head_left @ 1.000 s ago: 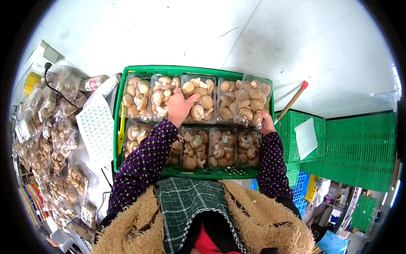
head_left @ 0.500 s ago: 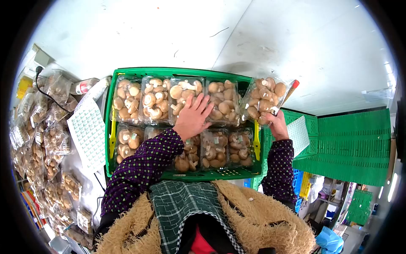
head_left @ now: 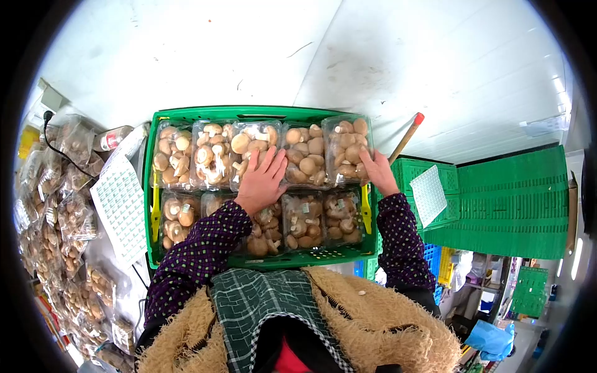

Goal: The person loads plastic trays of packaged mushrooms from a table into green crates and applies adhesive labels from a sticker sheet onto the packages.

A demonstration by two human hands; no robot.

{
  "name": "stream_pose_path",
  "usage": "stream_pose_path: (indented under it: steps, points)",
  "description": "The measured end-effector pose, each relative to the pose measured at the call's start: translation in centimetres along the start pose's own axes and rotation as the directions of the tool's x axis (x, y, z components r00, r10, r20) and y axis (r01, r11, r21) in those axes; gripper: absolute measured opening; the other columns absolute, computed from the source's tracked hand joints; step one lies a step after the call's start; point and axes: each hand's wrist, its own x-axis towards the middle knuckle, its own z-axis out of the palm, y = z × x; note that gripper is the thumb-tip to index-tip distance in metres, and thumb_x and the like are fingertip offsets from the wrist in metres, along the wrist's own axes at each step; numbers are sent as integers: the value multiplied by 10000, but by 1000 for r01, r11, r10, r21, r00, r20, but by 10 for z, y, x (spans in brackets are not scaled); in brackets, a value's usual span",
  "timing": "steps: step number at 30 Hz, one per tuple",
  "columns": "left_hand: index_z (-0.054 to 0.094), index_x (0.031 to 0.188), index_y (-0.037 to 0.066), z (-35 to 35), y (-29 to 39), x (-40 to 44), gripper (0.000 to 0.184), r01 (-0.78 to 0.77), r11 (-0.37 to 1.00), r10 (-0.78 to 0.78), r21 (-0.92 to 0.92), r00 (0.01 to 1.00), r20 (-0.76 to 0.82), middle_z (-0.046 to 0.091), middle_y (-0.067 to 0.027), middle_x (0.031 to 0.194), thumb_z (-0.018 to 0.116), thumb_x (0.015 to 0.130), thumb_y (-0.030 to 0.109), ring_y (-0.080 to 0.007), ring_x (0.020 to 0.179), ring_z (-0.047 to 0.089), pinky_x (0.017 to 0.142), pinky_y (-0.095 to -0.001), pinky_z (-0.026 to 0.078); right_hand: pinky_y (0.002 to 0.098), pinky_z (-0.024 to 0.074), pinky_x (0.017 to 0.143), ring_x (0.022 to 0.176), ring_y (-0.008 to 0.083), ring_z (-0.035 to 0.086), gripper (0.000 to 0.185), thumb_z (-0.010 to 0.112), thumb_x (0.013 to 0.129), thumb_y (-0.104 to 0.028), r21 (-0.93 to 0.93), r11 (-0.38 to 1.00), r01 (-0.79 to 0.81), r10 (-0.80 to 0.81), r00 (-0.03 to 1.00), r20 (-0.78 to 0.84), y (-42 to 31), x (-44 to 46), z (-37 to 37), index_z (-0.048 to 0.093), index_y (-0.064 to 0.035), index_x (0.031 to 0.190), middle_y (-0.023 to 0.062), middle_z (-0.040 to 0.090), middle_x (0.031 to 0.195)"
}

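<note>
A green crate (head_left: pixel 242 114) in front of me holds two rows of clear packs of brown mushrooms. My left hand (head_left: pixel 261 180) lies open, fingers spread, across the packs in the middle, next to a back-row mushroom pack (head_left: pixel 306 155). At the back right corner, the last mushroom pack (head_left: pixel 349 144) sits in line with its row and looks slightly higher than its neighbours. My right hand (head_left: pixel 379 174) rests against that pack's lower right edge, fingers stretched out over it. Small labels show on some front-row packs, such as one front pack (head_left: pixel 303 221).
Heaped bagged mushrooms (head_left: pixel 74 217) lie at the left beside a perforated white-green sheet (head_left: pixel 124 208) and a black cable (head_left: pixel 68 158). Yellow handles (head_left: pixel 366 214) edge the crate. A red-tipped wooden stick (head_left: pixel 407 135) leans behind; green crates (head_left: pixel 497 205) stand right.
My right hand has brought the mushroom pack left and down into the crate's back right corner, and its grip has loosened. My left hand still rests on the packs. The view has shifted slightly.
</note>
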Motion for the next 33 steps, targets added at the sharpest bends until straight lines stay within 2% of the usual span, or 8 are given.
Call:
stream_pose_path:
  steps: [6, 12, 14, 18, 22, 28, 30, 33]
  points:
    - [494, 1322, 43, 7, 4, -2, 739, 34, 999, -34, 22, 999, 16, 402, -86, 1460, 746, 717, 385, -265, 1379, 316, 1133, -534, 206, 286, 521, 408, 480, 245, 648, 769, 387, 948, -575, -480, 839, -255, 388, 899, 202, -30, 13, 0, 522, 182, 922, 196, 639, 756]
    - [468, 1353, 49, 11, 4, -4, 684, 25, 998, -27, 62, 999, 36, 373, -89, 1483, 645, 811, 426, -275, 1401, 279, 1146, -527, 173, 367, 546, 507, 573, 277, 676, 780, 371, 929, -602, -809, 580, -96, 457, 860, 226, -50, 31, 10, 620, 119, 773, 220, 666, 756]
    - [465, 1358, 50, 11, 4, -4, 672, 40, 997, -44, 72, 998, 47, 370, -90, 1486, 621, 830, 437, -275, 1405, 272, 1148, -526, 166, 401, 544, 589, 662, 278, 679, 625, 402, 937, -498, -911, 15, 411, 10, 911, 411, -43, 36, 15, 668, 50, 799, 178, 678, 760]
    - [478, 1344, 46, 10, 2, -6, 671, 25, 997, -27, 73, 999, 30, 398, -94, 1461, 618, 827, 450, -276, 1386, 299, 1133, -541, 191, 417, 541, 729, 926, 275, 670, 254, 542, 883, -250, -966, 73, 247, -57, 968, 243, -78, 34, 31, 702, -69, 961, 154, 692, 965]
    - [488, 1326, 45, 6, 2, -8, 688, 45, 999, -46, 18, 999, 27, 401, -88, 1460, 667, 792, 440, -269, 1385, 299, 1120, -560, 204, 526, 368, 1020, 1266, 434, 421, 491, 485, 930, -322, -843, 385, 375, -681, 732, 15, 22, 50, 60, 447, -80, 1355, 266, 447, 1360]
    - [434, 1341, 4, 14, -19, 9, 749, -57, 996, 60, -64, 997, 50, 411, -153, 1426, 658, 793, 464, -328, 1332, 361, 1096, -584, 235, 545, 312, 1057, 1284, 415, 395, 514, 444, 940, -337, -849, 415, 327, -627, 779, -6, 24, 55, 80, 415, -93, 1392, 236, 408, 1409]
    - [375, 1383, 11, 25, -35, 11, 818, -87, 992, 94, -90, 993, 75, 402, -197, 1421, 720, 757, 407, -346, 1344, 354, 1115, -566, 243, 520, 347, 1032, 1233, 396, 443, 478, 457, 910, -274, -905, 170, 390, -767, 629, 127, 51, 80, 84, 471, -50, 1332, 223, 476, 1346]
    - [393, 1390, 18, 6, -40, 8, 890, -50, 947, 66, -318, 997, 42, 414, -212, 1420, 795, 679, 372, -366, 1323, 386, 1118, -503, 292, 449, 311, 1066, 1190, 303, 494, 444, 539, 829, -250, -929, -249, 273, -414, 837, 357, -12, 57, 99, 582, -7, 1200, 163, 528, 1316]
